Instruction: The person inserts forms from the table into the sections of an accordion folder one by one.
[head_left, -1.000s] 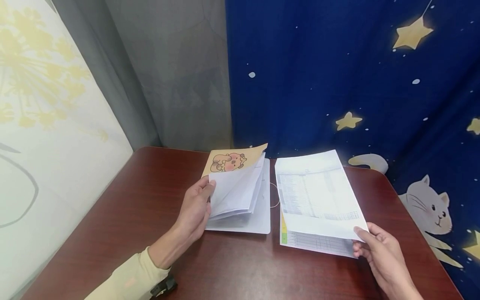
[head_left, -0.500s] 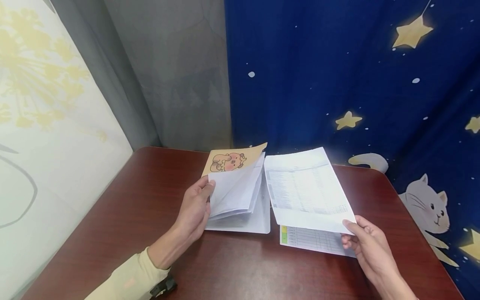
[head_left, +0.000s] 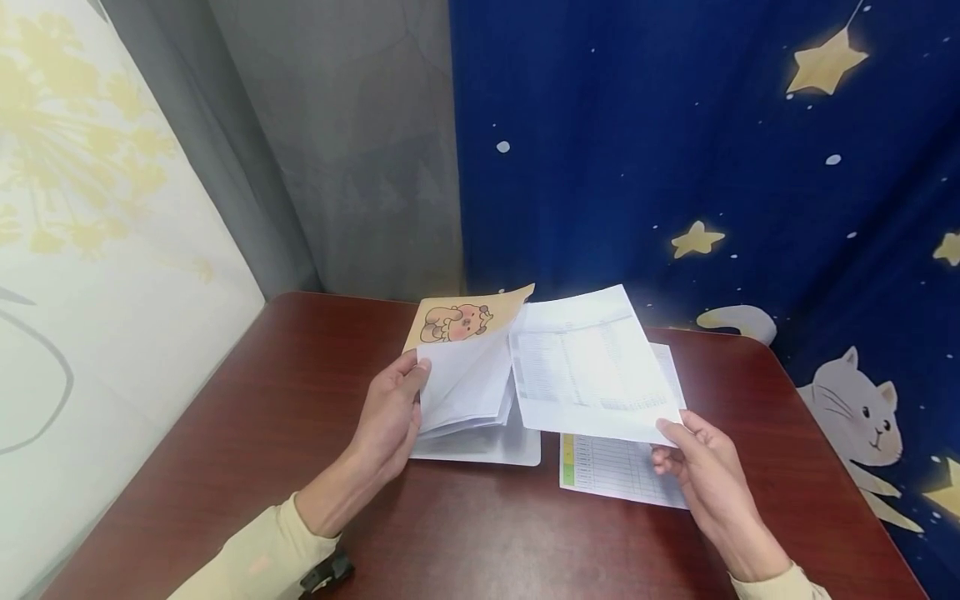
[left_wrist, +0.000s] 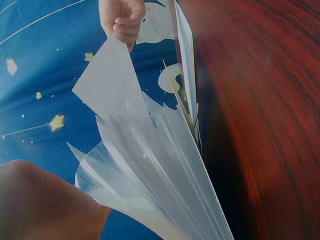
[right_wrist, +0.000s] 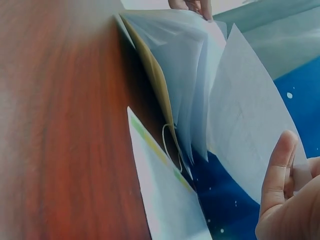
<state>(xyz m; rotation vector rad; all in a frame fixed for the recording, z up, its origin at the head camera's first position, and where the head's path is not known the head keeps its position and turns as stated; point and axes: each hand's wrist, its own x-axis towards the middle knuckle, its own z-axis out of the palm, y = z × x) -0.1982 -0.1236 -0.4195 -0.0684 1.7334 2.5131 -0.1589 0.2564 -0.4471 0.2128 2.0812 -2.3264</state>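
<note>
My left hand (head_left: 390, 412) pinches the lifted pages of a display book (head_left: 442, 321) whose tan cover carries a cartoon animal. Its clear plastic pockets (left_wrist: 155, 170) fan apart in the left wrist view. Between the thumb and fingers of my right hand (head_left: 708, 471) is the lower right corner of a printed sheet of paper (head_left: 585, 358). That sheet is raised and tilted, its left edge overlapping the book's open pages in the head view. In the right wrist view, the sheet's far corner stands beside the pockets.
A second printed sheet (head_left: 615, 471), with yellow and green blocks along one edge, lies on the dark red table (head_left: 480, 533) right of the book. A thin cord loop (right_wrist: 165, 140) sticks out from the book. A blue star-patterned curtain (head_left: 600, 150) hangs behind the table.
My right hand has carried the printed sheet leftward and slightly up, from over the second sheet to the book's open pages. My left hand has held still.
</note>
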